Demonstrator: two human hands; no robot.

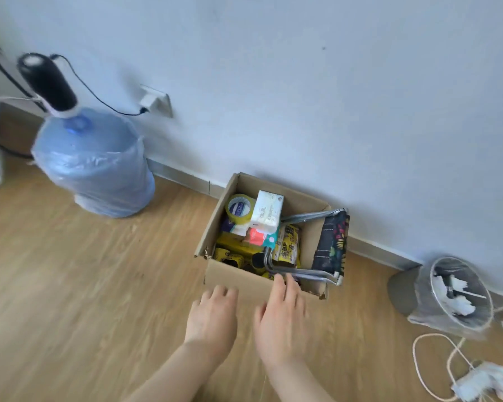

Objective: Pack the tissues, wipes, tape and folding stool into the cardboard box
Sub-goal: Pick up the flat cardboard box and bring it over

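Head view: we hold both hands flat, fingers spread and empty, before the cardboard box (238,278), our right hand (282,317) nearer the folding stool (328,245) jutting from its right side than our left hand (212,317).

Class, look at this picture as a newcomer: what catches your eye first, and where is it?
The open cardboard box by the wall, crammed with a tape roll, tissue pack and a folding stool jutting above its rim. Two bare hands, left hand and right hand, reach toward it. A big blue water bottle stands at left.
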